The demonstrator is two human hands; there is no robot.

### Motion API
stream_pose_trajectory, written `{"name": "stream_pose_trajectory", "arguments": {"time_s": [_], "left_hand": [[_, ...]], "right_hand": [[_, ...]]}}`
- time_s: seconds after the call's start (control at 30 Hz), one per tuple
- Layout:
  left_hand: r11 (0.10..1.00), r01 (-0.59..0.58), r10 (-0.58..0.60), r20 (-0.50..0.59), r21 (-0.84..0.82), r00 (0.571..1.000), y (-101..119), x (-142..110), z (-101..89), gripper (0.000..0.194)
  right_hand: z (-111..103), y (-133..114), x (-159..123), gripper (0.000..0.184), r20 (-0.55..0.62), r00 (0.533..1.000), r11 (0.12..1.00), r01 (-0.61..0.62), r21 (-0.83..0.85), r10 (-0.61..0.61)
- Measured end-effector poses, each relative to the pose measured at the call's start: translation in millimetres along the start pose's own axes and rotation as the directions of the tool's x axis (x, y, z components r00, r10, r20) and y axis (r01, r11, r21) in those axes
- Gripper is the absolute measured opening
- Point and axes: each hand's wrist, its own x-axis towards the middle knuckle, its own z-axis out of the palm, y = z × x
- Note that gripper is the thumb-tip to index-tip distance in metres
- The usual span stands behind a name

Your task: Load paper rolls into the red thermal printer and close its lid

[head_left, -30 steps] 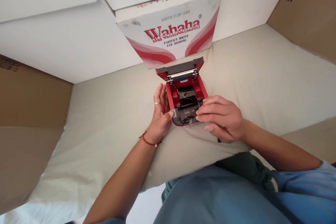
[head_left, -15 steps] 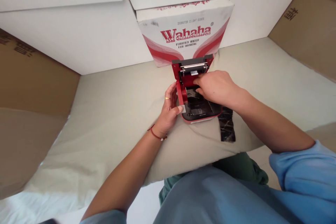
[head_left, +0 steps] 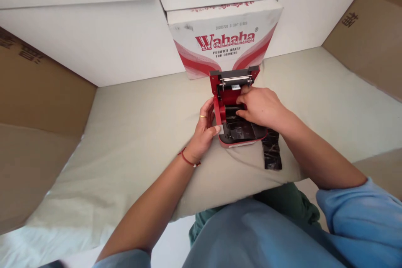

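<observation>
A small red and black label printer (head_left: 238, 144) stands on the cloth in front of me, its lid (head_left: 234, 73) raised and leaning back. My left hand (head_left: 205, 130) grips its left side, thumb on a grey tab at the front corner and fingers along the red wall. Inside the bay lies a roll of shiny black film (head_left: 231, 111), with film spread forward over the front. My right hand (head_left: 259, 104) reaches in from the right, its bent fingers at the roll's right end; the fingertips are partly hidden. A loose black film strip (head_left: 271, 150) lies beside the printer's right front.
Right behind the raised lid stands a Wahaha water carton (head_left: 226, 42). White boxes (head_left: 125, 46) are stacked along the back. Brown cardboard walls (head_left: 40, 88) rise at left and right. The pale green cloth (head_left: 141, 134) covers the surface up to its front edge near my body.
The black film now stretches further forward over the printer's front, and the roll looks smoother. My right fingers have shifted slightly within the bay. My left hand keeps its grip.
</observation>
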Motion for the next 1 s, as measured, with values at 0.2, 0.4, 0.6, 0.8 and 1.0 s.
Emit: {"name": "stream_pose_trajectory", "arguments": {"time_s": [0.2, 0.4, 0.6, 0.8, 1.0], "left_hand": [[1.0, 0.018, -0.018, -0.018, -0.013, 1.0, 2.4, -0.6, 1.4, 0.099], [1.0, -0.005, 0.004, -0.027, -0.021, 1.0, 1.2, 1.3, 3.4, 0.1], [0.999, -0.006, 0.005, -0.028, -0.034, 1.0, 1.8, 1.6, 5.0, 0.097], [0.999, 0.005, -0.006, -0.045, -0.037, 0.999, 3.0, 1.6, 5.1, 0.1], [0.999, 0.002, -0.003, -0.034, -0.034, 0.999, 4.3, 1.9, 5.3, 0.099]], "right_hand": [[2.2, 2.6, -0.5, 0.03, -0.003, 1.0, 0.999, -0.006, 0.039, 0.006], [-1.7, 2.2, -2.5, 0.03, 0.018, 1.0, 0.998, -0.016, 0.056, 0.015], [0.1, 3.0, -4.1, 0.028, -0.002, 0.999, 0.994, -0.033, 0.105, 0.033], [3.5, 3.3, -4.8, 0.03, -0.016, 0.998, 0.985, -0.064, 0.158, 0.067], [1.3, 3.8, -4.3, 0.029, -0.014, 0.999, 0.989, -0.049, 0.14, 0.052]]}}
